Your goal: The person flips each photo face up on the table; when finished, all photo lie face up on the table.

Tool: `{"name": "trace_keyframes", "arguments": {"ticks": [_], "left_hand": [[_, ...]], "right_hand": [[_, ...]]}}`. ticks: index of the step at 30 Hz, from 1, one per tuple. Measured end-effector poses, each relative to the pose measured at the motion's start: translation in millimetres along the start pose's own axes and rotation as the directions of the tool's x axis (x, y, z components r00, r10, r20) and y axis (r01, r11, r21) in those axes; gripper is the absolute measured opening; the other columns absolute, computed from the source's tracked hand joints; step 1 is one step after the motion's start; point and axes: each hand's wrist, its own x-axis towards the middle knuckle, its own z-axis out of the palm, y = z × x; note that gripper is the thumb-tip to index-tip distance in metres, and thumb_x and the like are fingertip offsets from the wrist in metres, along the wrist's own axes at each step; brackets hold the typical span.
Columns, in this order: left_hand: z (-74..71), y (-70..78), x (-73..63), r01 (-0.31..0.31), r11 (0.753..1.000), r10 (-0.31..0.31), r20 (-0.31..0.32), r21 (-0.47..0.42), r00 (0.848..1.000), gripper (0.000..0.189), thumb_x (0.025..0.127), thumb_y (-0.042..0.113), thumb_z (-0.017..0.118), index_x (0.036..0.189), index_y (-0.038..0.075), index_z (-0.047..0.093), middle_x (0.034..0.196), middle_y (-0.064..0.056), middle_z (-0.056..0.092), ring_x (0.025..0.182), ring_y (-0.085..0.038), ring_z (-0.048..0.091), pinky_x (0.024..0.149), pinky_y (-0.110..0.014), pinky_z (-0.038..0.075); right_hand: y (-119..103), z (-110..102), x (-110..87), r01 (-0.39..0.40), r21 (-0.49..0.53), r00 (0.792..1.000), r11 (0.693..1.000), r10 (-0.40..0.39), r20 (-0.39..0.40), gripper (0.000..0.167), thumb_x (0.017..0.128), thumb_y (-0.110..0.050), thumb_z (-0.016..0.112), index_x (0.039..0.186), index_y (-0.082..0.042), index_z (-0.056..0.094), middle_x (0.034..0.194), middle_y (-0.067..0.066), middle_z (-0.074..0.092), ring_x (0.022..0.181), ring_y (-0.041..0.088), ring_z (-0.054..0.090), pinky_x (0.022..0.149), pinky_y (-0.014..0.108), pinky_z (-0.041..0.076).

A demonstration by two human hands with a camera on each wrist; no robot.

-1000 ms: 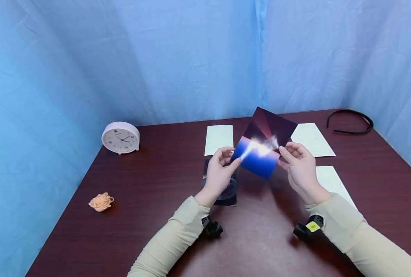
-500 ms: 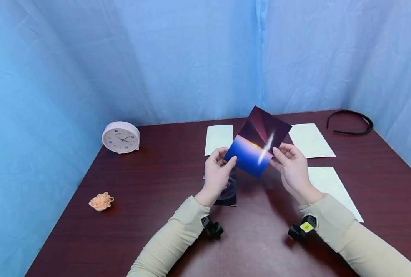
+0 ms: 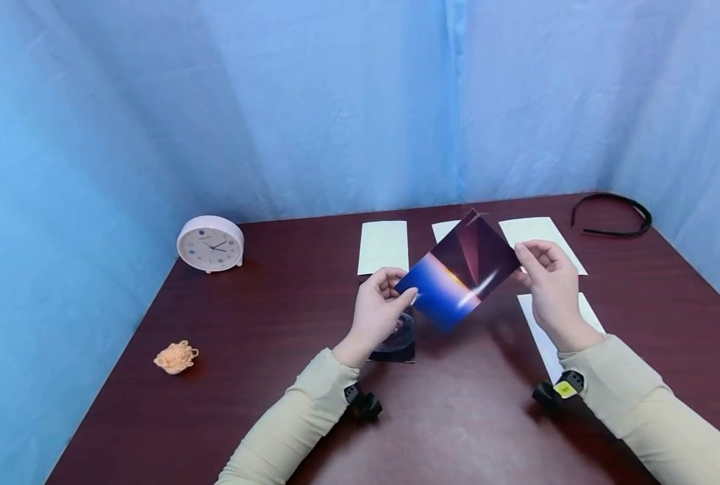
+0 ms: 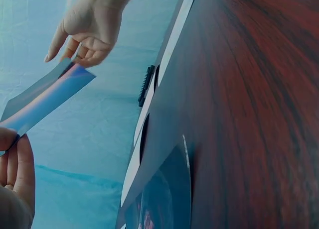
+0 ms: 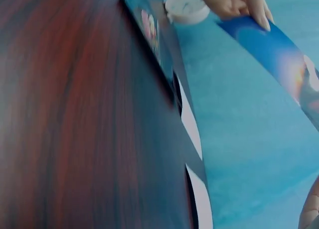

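Observation:
A glossy picture print [image 3: 456, 269], blue and pink at one end and dark purple at the other, is held tilted above the table. My left hand [image 3: 379, 306] pinches its left corner between thumb and fingers. At the right corner, my right hand [image 3: 550, 283] pinches the print's dark end. The left wrist view also shows the print [image 4: 55, 97] stretched between both hands. Partly hidden behind my left hand, a dark print [image 3: 399, 340] with a round pattern lies on the table.
Several white sheets lie about the print, including a back left one [image 3: 384, 247], a back right one [image 3: 544, 236] and a nearer one [image 3: 538, 337]. A white clock [image 3: 211, 244], a small orange basket-like ornament [image 3: 176, 357] and a black headband [image 3: 620, 215] rest on the dark table [image 3: 263, 404].
My right hand first shifts left with the print, then right to its far right corner. The print's top corner lowers and moves right, uncovering part of a white sheet behind. My left hand barely moves.

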Motion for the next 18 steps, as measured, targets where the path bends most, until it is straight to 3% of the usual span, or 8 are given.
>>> {"name": "trace_keyframes", "arguments": {"ticks": [3, 5, 7, 10, 13, 15, 18], "left_hand": [[-3.8, 0.8, -1.2, 0.022, 0.999, -0.024, 0.043, 0.036, 0.999, 0.026, 0.085, -0.002, 0.066, 0.11, -0.005, 0.06, 0.089, -0.025, 0.061, 0.066, -0.01, 0.052, 0.057, -0.018, 0.047], [-6.0, 0.4, -2.1, 0.034, 0.997, -0.038, 0.068, 0.065, 0.997, 0.027, 0.085, -0.002, 0.066, 0.111, -0.003, 0.06, 0.086, -0.022, 0.06, 0.064, -0.011, 0.051, 0.053, -0.024, 0.049], [-8.4, -1.0, -3.4, 0.049, 0.995, -0.057, 0.089, 0.083, 0.994, 0.027, 0.085, 0.0, 0.066, 0.112, -0.001, 0.061, 0.084, -0.016, 0.058, 0.062, -0.013, 0.052, 0.052, -0.031, 0.052], [-12.8, -2.0, -6.8, 0.052, 0.994, -0.063, 0.116, 0.097, 0.991, 0.028, 0.085, 0.001, 0.068, 0.112, 0.002, 0.062, 0.082, -0.01, 0.056, 0.061, -0.025, 0.058, 0.056, -0.043, 0.055], [-17.9, -2.8, -10.4, 0.024, 0.993, -0.041, 0.146, 0.116, 0.988, 0.028, 0.085, 0.002, 0.068, 0.112, 0.002, 0.061, 0.082, -0.013, 0.056, 0.064, -0.038, 0.061, 0.06, -0.048, 0.055], [-21.0, -2.7, -12.2, -0.002, 0.991, -0.02, 0.166, 0.132, 0.986, 0.028, 0.085, 0.001, 0.068, 0.112, 0.002, 0.061, 0.082, -0.016, 0.057, 0.066, -0.041, 0.062, 0.06, -0.045, 0.056], [-25.1, -1.3, -14.0, -0.036, 0.984, 0.004, 0.183, 0.174, 0.983, 0.028, 0.084, 0.001, 0.068, 0.111, 0.002, 0.062, 0.082, -0.016, 0.058, 0.067, -0.034, 0.063, 0.061, -0.035, 0.056]], "right_hand": [[-4, -11, 4.1, 0.032, -0.166, 0.994, 0.986, -0.014, 0.107, 0.012, 0.089, -0.003, 0.063, 0.092, -0.015, 0.063, 0.079, -0.007, 0.062, 0.07, 0.001, 0.059, 0.056, 0.015, 0.051], [-6, -17, 6.2, 0.059, -0.309, 0.982, 0.949, 0.0, 0.189, 0.016, 0.089, -0.005, 0.063, 0.097, -0.019, 0.062, 0.08, -0.011, 0.062, 0.07, -0.002, 0.059, 0.056, 0.013, 0.05], [-8, -22, 7.5, 0.117, -0.462, 0.962, 0.879, 0.016, 0.272, 0.02, 0.089, -0.006, 0.063, 0.102, -0.021, 0.06, 0.082, -0.015, 0.062, 0.072, -0.004, 0.06, 0.058, 0.012, 0.05], [-11, -26, 8.6, 0.229, -0.647, 0.925, 0.728, 0.043, 0.376, 0.025, 0.088, -0.009, 0.066, 0.11, -0.017, 0.059, 0.085, -0.018, 0.06, 0.076, -0.008, 0.058, 0.062, 0.012, 0.048], [-14, -26, 8.0, 0.318, -0.736, 0.888, 0.597, 0.085, 0.452, 0.032, 0.087, -0.011, 0.068, 0.117, -0.008, 0.057, 0.09, -0.012, 0.059, 0.081, -0.01, 0.056, 0.066, 0.012, 0.046], [-16, -25, 6.8, 0.341, -0.76, 0.867, 0.553, 0.128, 0.481, 0.036, 0.087, -0.013, 0.068, 0.12, -0.005, 0.056, 0.093, -0.004, 0.059, 0.082, -0.01, 0.055, 0.068, 0.012, 0.045], [-17, -24, 4.5, 0.367, -0.771, 0.845, 0.52, 0.161, 0.511, 0.034, 0.088, -0.012, 0.067, 0.12, -0.003, 0.057, 0.097, 0.006, 0.061, 0.082, -0.01, 0.053, 0.07, 0.011, 0.045]]}}
